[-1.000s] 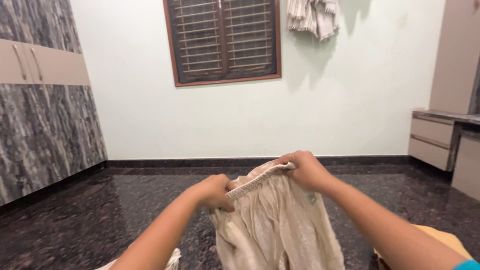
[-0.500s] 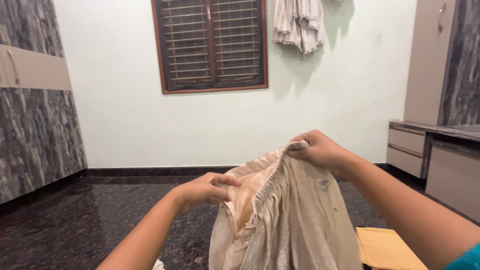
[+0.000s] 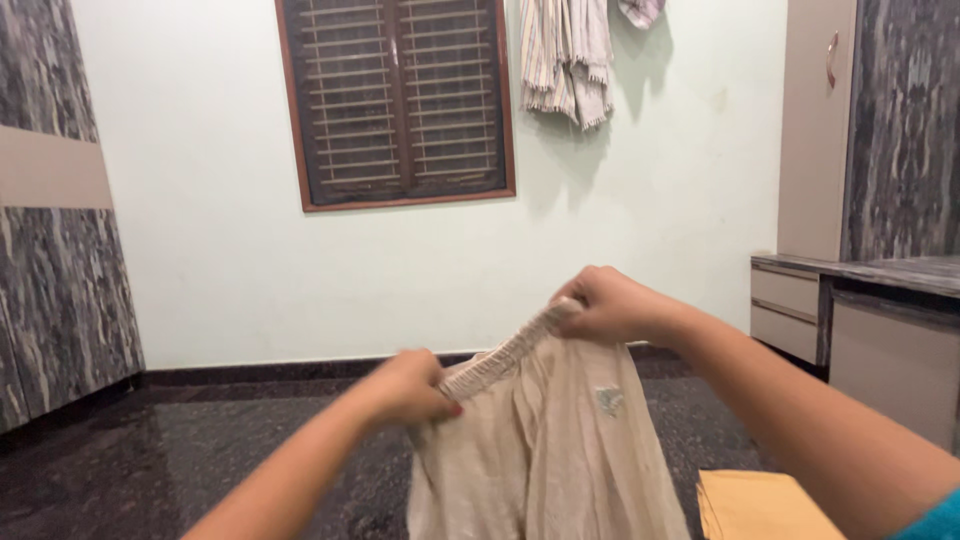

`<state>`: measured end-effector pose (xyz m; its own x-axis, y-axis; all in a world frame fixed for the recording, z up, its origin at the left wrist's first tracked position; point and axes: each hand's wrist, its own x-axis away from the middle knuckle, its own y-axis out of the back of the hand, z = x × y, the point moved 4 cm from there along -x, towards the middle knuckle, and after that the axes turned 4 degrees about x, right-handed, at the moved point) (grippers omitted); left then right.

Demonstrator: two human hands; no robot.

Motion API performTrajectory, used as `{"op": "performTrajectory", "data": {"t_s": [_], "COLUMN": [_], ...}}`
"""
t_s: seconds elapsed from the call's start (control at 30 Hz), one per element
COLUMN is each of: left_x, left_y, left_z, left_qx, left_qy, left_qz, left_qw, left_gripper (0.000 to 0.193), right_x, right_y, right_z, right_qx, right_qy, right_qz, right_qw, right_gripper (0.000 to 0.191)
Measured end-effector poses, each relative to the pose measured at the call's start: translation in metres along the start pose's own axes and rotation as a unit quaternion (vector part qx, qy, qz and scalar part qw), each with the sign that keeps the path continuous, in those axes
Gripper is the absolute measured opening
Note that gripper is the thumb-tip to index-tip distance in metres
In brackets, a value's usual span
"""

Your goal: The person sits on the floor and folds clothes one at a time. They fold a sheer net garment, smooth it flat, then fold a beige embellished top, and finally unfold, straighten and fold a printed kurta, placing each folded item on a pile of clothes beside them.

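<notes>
A beige garment (image 3: 560, 455) with an elastic waistband hangs in front of me, held up by the waistband. My left hand (image 3: 410, 385) grips the lower left end of the band. My right hand (image 3: 610, 303) grips the upper right end, so the band slants up to the right. The cloth drops below the frame's bottom edge.
A folded yellow cloth (image 3: 760, 505) lies at the bottom right on the dark stone floor (image 3: 150, 470). A drawer unit (image 3: 860, 320) and tall cupboard stand at right, a dark wardrobe (image 3: 50, 250) at left. A barred window (image 3: 400, 100) and hanging clothes (image 3: 565, 60) are on the far wall.
Both hands have lifted the garment higher and stretched the waistband further apart. My view has tilted up and to the right.
</notes>
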<state>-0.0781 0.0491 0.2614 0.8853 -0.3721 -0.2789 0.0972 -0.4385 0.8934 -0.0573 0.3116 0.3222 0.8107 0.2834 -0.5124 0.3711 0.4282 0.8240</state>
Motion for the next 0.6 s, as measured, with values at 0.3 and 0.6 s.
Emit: {"op": "performTrajectory", "data": {"t_s": [0.3, 0.6], "left_x": [-0.052, -0.059], "left_y": [-0.01, 0.04], "left_z": [0.024, -0.007], "left_qx": [-0.052, -0.094], "left_qy": [0.035, -0.071], "left_qz": [-0.15, -0.359], "left_qw": [0.987, 0.926], "left_gripper": [0.029, 0.015], "right_x": [-0.027, -0.03], "right_y": [-0.055, -0.045], "right_z": [-0.059, -0.044], "right_qx": [0.181, -0.006], "right_qy": [-0.097, -0.03], "right_qz": [0.01, -0.29], "right_qw": [0.979, 0.957], "right_gripper": [0.039, 0.04]}}
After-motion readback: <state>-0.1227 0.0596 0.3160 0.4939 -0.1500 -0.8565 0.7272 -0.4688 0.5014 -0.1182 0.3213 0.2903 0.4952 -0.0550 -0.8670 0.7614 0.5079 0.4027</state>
